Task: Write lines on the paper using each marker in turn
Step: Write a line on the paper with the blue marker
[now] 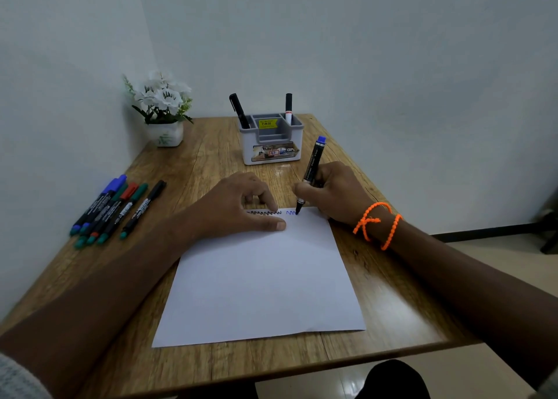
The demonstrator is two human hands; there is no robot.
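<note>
White paper [265, 281], middle of wooden desk [193, 169], bottom edge near the front edge; black zigzag [264, 213] and short blue zigzag [290, 213] along its top edge; blue-capped marker [312, 173] tilted, tip on paper, grasped by right hand [332, 191], orange cord [377, 223] at wrist; left hand [238, 208] loosely curled, fingertips and thumb pressing the top left corner; spare markers [111, 210] at left edge; grey organiser [270, 139], potted white flowers [161, 108] at back; pale walls.

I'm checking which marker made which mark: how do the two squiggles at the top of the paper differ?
The black squiggle lies left, partly behind the left hand; the blue squiggle lies right, at the tip of the marker that the right hand grips. The black one is longer and darker; the blue one is short and fainter. Both are tight zigzags along the top edge of the paper.
</note>
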